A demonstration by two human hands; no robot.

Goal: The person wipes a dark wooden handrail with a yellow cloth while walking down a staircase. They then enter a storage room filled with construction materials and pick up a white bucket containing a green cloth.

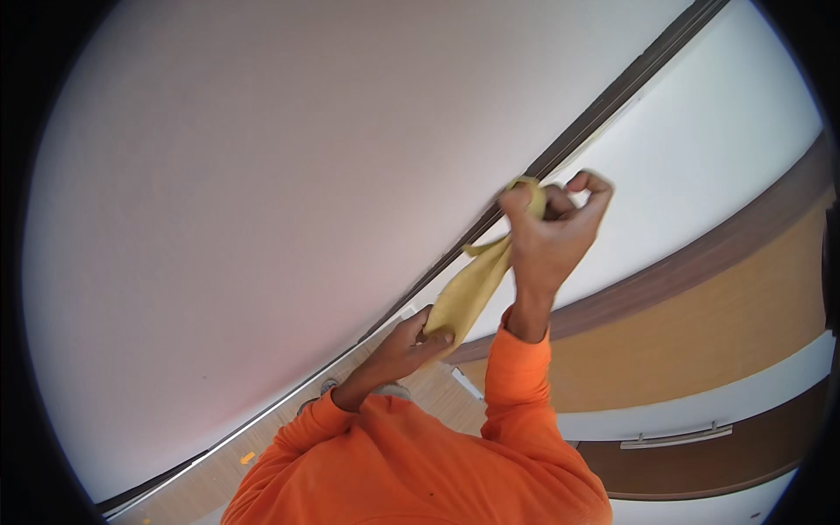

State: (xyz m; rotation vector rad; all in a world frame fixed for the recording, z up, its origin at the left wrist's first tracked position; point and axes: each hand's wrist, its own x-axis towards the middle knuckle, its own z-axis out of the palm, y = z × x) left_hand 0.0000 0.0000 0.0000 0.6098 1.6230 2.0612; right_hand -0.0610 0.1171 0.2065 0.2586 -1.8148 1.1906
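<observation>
A yellow cloth (470, 293) is stretched slantwise between my two hands in front of my chest. The fingers of my left hand (402, 350) are closed on its lower end, with the thumb lying over the fabric. Higher up and farther to the right, my right hand (553, 245) pinches the narrow, bunched upper end between thumb and forefinger, and its other fingers curl loosely. Behind the cloth's upper end runs a long dark brown strip (604, 109); whether the cloth touches it I cannot tell.
A broad pale wall (262, 175) fills the left. Right of the strip are a white surface (726, 114), a brown band (674, 254) and a tan panel (700, 315). A metal handle (675, 438) sits on a dark brown front at lower right. Wood-look floor (210, 477) shows below.
</observation>
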